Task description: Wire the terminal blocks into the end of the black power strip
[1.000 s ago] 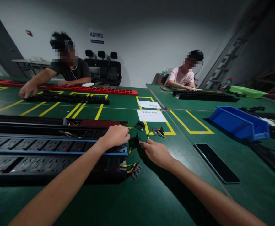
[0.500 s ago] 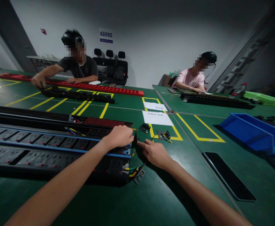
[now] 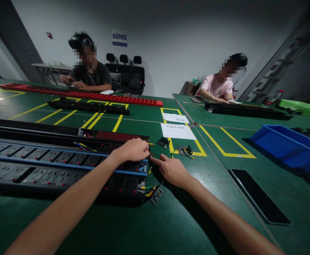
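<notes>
Several long black power strips with rows of sockets and blue edges lie side by side at the left. My left hand is closed over the right end of one of them, its fingertips curled down at the end. From the right, my right hand reaches to that same end, index finger stretched against it and the other fingers bent. Between the hands a black end plate is mostly hidden. A similar end plate hangs by yellow-green wires from the nearest strip. Two more end plates, one black and one wired, lie beyond my right hand.
A phone lies at the right, below a blue bin. White paper sheets sit within yellow tape lines. Across the table, two people work beside a long red rack and a black strip. A green tray stands far right.
The black plate that stood visible between my hands is now mostly hidden at the strip's end. My right hand has moved slightly left and up. The co-worker at left has drawn back an arm.
</notes>
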Demonstrator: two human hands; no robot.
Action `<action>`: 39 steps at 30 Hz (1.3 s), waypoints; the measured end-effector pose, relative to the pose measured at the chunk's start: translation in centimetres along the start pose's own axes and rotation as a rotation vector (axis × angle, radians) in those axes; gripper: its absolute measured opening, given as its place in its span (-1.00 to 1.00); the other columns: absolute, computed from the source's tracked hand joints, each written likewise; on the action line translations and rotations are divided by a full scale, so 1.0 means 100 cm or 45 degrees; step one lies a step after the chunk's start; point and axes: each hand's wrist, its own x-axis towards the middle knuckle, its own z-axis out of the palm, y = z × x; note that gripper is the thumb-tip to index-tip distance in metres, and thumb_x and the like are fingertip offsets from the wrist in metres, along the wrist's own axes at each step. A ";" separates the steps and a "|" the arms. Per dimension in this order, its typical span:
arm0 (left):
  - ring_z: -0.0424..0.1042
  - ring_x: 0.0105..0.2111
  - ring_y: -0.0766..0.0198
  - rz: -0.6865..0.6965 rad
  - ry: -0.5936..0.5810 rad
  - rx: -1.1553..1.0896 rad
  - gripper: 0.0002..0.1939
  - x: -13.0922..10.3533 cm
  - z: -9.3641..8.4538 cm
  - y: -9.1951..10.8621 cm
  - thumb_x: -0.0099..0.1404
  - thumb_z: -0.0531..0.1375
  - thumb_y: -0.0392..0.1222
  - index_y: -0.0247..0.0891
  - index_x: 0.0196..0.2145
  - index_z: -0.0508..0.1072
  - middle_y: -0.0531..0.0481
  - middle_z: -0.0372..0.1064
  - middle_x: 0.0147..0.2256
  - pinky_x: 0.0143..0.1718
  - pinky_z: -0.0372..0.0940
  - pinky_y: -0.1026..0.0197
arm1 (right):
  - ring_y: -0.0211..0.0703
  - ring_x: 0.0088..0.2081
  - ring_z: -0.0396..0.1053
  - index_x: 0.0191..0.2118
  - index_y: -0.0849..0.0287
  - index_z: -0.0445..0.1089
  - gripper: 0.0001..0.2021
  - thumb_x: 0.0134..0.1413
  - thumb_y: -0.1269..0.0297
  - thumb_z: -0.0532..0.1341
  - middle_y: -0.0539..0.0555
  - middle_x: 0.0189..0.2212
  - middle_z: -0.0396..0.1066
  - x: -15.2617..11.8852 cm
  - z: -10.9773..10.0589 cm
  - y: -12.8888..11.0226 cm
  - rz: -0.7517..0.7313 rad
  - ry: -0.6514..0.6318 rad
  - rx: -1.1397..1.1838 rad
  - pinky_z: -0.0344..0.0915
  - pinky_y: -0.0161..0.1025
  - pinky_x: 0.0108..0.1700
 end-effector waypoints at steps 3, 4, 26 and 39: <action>0.51 -0.39 0.09 0.036 0.064 -0.006 -0.71 -0.002 0.000 -0.003 0.25 0.08 -0.20 -0.22 -0.40 0.61 -0.17 0.57 -0.37 -0.33 0.30 0.13 | -0.17 -0.42 0.41 0.42 -0.03 0.19 -0.43 0.35 0.36 0.02 0.14 -0.12 0.46 0.000 0.002 0.000 -0.007 0.014 -0.008 0.13 -0.23 -0.41; 0.50 -0.40 0.10 0.040 0.086 0.005 -0.71 -0.002 -0.001 -0.004 0.25 0.08 -0.20 -0.21 -0.41 0.61 -0.16 0.57 -0.39 -0.34 0.29 0.14 | -0.17 -0.43 0.41 0.42 -0.03 0.19 -0.43 0.35 0.36 0.02 0.14 -0.12 0.46 0.000 0.003 0.000 -0.009 0.018 -0.013 0.14 -0.23 -0.41; 0.40 -0.45 0.12 -0.154 0.290 0.171 -0.64 -0.005 -0.009 -0.010 0.34 0.04 -0.05 -0.20 -0.49 0.49 -0.12 0.48 -0.46 -0.43 0.02 0.16 | -0.13 -0.24 0.53 0.12 0.03 0.47 -0.63 0.29 0.43 0.09 0.06 -0.16 0.56 -0.008 0.010 -0.003 0.189 0.206 0.190 0.25 -0.26 -0.27; 0.37 -0.46 0.16 -0.127 0.293 0.169 -0.60 -0.003 -0.007 -0.014 0.38 0.02 0.01 -0.21 -0.48 0.50 -0.12 0.47 -0.45 -0.44 0.01 0.16 | 0.03 -0.07 0.38 0.01 0.10 0.54 -0.70 0.23 0.39 0.15 0.17 -0.12 0.50 -0.019 0.008 0.072 0.889 0.631 -0.147 0.19 -0.17 -0.24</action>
